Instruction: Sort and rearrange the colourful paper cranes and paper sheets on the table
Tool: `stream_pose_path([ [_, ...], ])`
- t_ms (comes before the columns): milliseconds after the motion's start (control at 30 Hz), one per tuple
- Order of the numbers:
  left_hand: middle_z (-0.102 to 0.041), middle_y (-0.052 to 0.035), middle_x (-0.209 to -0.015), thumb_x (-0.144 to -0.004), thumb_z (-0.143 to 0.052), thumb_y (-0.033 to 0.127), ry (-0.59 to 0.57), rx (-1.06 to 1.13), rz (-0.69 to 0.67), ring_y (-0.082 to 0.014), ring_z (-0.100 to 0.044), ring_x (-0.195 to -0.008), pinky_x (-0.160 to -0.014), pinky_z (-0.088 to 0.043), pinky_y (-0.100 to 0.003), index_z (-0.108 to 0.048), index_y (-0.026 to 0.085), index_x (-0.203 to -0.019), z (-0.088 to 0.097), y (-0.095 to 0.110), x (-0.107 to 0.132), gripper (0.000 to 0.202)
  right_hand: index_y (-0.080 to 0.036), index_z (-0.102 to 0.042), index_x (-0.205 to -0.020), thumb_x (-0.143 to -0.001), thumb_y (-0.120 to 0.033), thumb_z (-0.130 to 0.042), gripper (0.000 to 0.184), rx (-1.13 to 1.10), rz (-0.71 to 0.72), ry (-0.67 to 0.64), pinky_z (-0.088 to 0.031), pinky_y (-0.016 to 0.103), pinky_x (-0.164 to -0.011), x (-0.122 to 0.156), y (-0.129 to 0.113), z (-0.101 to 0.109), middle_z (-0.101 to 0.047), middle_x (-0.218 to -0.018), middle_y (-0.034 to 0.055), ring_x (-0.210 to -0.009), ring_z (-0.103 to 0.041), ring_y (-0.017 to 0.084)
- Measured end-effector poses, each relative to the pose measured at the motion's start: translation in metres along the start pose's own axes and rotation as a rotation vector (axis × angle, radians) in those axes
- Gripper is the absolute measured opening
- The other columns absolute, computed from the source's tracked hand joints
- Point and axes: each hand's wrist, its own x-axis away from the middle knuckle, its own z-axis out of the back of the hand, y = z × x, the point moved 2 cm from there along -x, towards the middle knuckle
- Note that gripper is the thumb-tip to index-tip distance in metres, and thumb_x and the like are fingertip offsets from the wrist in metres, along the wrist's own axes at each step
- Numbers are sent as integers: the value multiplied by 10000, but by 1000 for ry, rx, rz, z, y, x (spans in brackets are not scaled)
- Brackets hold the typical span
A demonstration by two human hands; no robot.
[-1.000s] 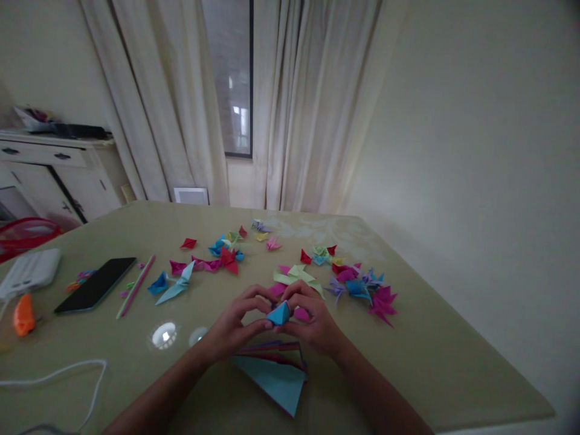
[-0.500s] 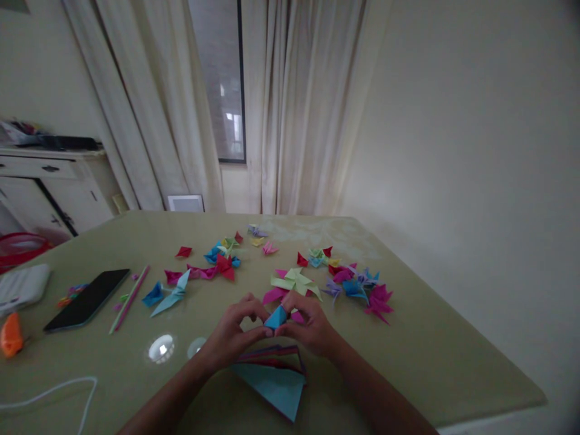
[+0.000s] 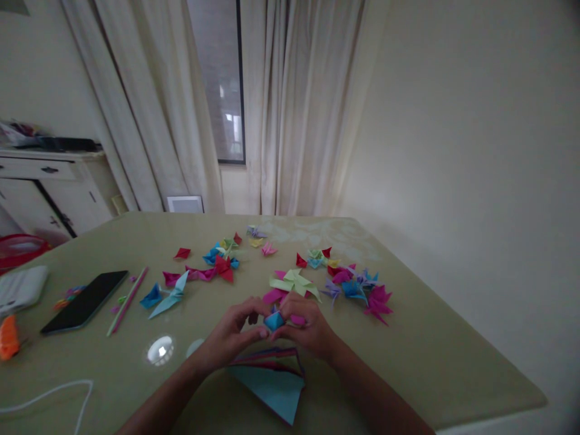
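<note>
A small piece of folded blue origami paper [image 3: 274,321] is pinched between both hands, above the near part of the table. My left hand [image 3: 238,329] is closed, its thumb and fingers at the paper's left side. On the other side my right hand [image 3: 308,326] grips it with curled fingers and thumb. Just below the hands lies a stack of folded paper [image 3: 272,389], light blue on top with red and purple layers showing. Behind the right hand rests a pale green and pink paper pinwheel [image 3: 294,283], partly hidden by the fingers.
Colourful origami pieces [image 3: 357,287] lie to the right, and a light blue paper crane [image 3: 172,296] to the left. Further left are a black phone [image 3: 86,302], pink and green sticks [image 3: 128,302], an orange object [image 3: 9,337] and a white cable [image 3: 49,393].
The blue paper has turned slightly between the fingers and shows a different face. Both hands keep nearly the same place. The whole view has shifted very slightly.
</note>
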Motion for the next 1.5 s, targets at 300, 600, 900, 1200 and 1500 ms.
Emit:
stream_pose_path([
  [300, -677, -20, -901, -877, -830, 404, -21, 281, 51, -174, -613, -891, -821, -446, -297, -715, 185, -850, -1, -1, 0, 248, -244, -739, -955, -886, -442, -837, 231, 121, 131, 19, -548, 336, -843, 3, -2, -2, -677, -1031, 63, -964, -660, 207],
  [600, -683, -24, -876, -841, -855, 454, -17, 199, 66, -167, -597, -850, -789, -442, -278, -738, 171, -930, 10, -2, 3, 319, -250, -728, -1000, -933, -279, -789, 94, 262, 126, -31, -528, 363, -891, 6, -2, -3, -637, -1083, 67, -1013, -623, 218],
  [900, -654, -33, -915, -911, -760, 529, -56, 521, 145, -174, -623, -889, -809, -462, -288, -679, 173, -931, 3, -5, 9, 366, -236, -694, -923, -782, -477, -917, 357, 34, 36, -117, -500, 373, -936, 2, -10, 2, -665, -1117, 69, -1067, -627, 236],
  [1200, -648, -18, -926, -828, -868, 442, -82, 565, 174, -170, -624, -910, -820, -455, -285, -686, 176, -903, -1, -8, 8, 331, -214, -652, -850, -751, -575, -909, 454, -123, -103, -102, -457, 295, -754, 4, 0, -3, -659, -861, -1, -807, -590, 169],
  [1500, -607, 7, -864, -803, -889, 442, -119, 688, 192, -133, -574, -819, -778, -426, -260, -672, 174, -838, -9, -15, 7, 347, -202, -677, -758, -670, -532, -968, 448, -251, -216, -96, -451, 272, -692, 5, 5, -1, -644, -737, -36, -702, -576, 143],
])
